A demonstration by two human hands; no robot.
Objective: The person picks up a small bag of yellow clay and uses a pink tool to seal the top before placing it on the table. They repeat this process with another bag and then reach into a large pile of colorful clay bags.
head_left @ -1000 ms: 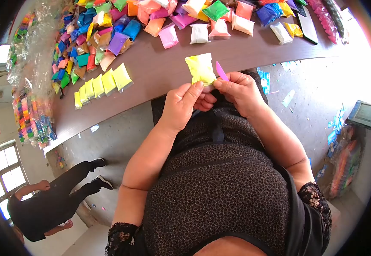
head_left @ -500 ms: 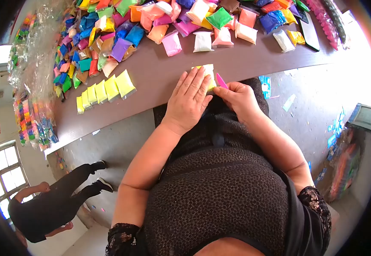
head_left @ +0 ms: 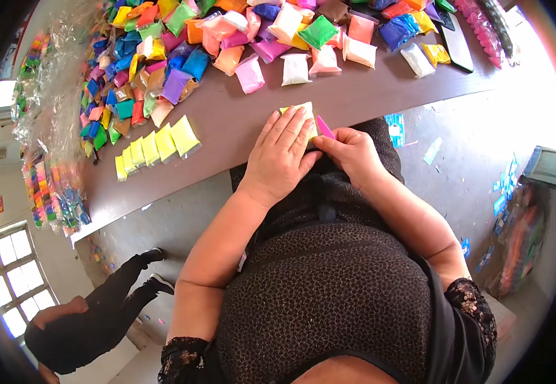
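My left hand (head_left: pixel 281 150) lies flat over a yellow packet (head_left: pixel 307 114) near the table's front edge, its fingers stretched out and together. Most of that packet is hidden beneath the palm and fingers. Pinched between thumb and fingers of my right hand (head_left: pixel 353 153) is a pink plastic modelling knife (head_left: pixel 325 128), its blade pointing up beside the packet's right edge. To the left, several yellow packets (head_left: pixel 150 148) lie in an overlapping row on the brown table (head_left: pixel 226 118).
Mixed coloured packets (head_left: pixel 194 64) are heaped along the far side. A phone-like slab (head_left: pixel 458 48) lies at the far right, near bagged pink pieces (head_left: pixel 481 32). Clear plastic bags of packets (head_left: pixel 50 185) hang at the left. A person in black (head_left: pixel 92 320) stands on the floor at lower left.
The table and packets have shifted slightly in view as my head moved. Both hands keep their places at the packet. The person at lower left has changed posture a little.
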